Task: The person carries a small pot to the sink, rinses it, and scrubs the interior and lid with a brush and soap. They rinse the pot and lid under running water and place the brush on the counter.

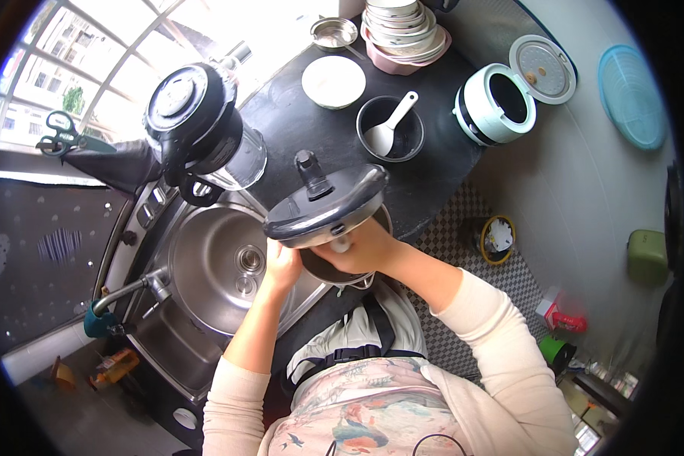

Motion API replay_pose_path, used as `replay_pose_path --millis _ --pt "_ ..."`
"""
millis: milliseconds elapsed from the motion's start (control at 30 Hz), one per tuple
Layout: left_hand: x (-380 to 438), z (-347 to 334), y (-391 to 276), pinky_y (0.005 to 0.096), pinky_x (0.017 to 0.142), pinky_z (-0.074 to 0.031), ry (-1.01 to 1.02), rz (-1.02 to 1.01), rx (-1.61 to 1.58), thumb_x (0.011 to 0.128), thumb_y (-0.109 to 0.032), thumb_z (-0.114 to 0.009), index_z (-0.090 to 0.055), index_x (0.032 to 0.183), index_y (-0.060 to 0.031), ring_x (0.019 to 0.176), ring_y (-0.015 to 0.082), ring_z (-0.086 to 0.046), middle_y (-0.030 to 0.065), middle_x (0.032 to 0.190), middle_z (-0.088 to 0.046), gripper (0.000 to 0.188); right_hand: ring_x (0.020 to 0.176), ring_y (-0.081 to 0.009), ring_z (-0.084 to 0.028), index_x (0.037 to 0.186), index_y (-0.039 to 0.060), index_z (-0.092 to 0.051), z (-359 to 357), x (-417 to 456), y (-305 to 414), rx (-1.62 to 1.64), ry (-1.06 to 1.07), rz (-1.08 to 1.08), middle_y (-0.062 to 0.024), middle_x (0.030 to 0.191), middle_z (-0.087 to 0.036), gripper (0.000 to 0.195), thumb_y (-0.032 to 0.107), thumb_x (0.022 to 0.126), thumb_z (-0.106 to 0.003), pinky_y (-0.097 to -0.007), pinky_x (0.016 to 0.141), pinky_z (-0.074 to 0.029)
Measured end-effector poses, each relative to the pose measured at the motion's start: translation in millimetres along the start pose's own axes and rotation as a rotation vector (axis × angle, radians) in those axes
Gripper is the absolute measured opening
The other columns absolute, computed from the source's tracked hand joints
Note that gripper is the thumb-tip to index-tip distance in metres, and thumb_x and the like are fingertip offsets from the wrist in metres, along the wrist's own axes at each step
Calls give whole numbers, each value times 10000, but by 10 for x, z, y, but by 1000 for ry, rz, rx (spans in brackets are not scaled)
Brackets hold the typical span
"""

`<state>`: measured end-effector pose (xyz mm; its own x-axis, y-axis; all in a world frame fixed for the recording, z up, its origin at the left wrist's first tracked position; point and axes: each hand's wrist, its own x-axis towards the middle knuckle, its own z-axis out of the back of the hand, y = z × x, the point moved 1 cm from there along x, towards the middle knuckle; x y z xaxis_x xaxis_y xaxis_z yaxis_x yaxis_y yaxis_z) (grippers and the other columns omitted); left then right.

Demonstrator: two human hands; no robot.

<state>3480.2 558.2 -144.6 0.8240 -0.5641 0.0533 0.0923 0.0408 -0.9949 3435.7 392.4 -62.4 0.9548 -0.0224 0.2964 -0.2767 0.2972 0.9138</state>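
Note:
A dark pressure-cooker-style lid (325,208) with a black top handle is tilted on edge above a metal pot (385,219) at the counter's front. My left hand (285,265) grips the lid's lower left rim; its fingertips are hidden behind it. At the lid's underside is my right hand (367,251), fingers curled beside a small whitish piece (341,244). Whether that piece belongs to the lid or is held cannot be made out. The lid and my right hand hide most of the pot's inside.
Left lies a steel sink (205,256) with a faucet (157,282). A blender jug (194,125) stands behind it. Farther back are a white plate (333,81), a black inner pot (365,111) holding a white rice paddle (382,137), stacked bowls (402,40) and an opened mint-green cooker (479,102).

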Motion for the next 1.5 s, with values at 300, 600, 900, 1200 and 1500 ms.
replay_pose_path --millis 300,600,900,1200,1500 --pt "130 -112 -337 300 960 -352 -49 101 -236 930 -57 -353 -459 1215 35 1099 185 -477 108 1171 -534 318 632 -140 -593 755 11 -628 40 111 293 -19 -216 121 -45 694 -630 42 -3 716 -631 -273 615 -470" --pt "131 -118 -164 303 953 -353 -83 -22 -295 936 -90 -388 -484 1175 19 1083 182 -482 99 1138 -543 280 397 -156 -444 525 -10 -487 360 -13 1248 81 -28 -113 -69 474 -459 272 12 775 -593 -265 410 -335" --pt "193 -110 -237 316 986 -312 -36 -72 -296 912 -44 -377 -447 1195 19 1129 239 -445 132 1166 -475 298 365 -163 -402 486 2 -422 268 28 1280 13 -22 19 -76 454 -438 277 -60 703 -581 -280 377 -307" --pt "212 -92 -328 327 925 -359 -80 -104 -229 896 -59 -409 -497 1124 10 1032 278 -495 149 1066 -512 254 365 -128 -413 493 -16 -457 366 92 1221 -82 138 -64 -43 447 -461 265 -31 746 -533 -251 383 -335" --pt "249 -87 -394 341 878 -393 -100 -191 -162 890 -62 -421 -520 1081 6 969 282 -525 144 1006 -539 226 450 -78 -420 581 11 -511 71 121 947 -48 164 -357 -23 506 -469 248 31 823 -561 -233 432 -315"
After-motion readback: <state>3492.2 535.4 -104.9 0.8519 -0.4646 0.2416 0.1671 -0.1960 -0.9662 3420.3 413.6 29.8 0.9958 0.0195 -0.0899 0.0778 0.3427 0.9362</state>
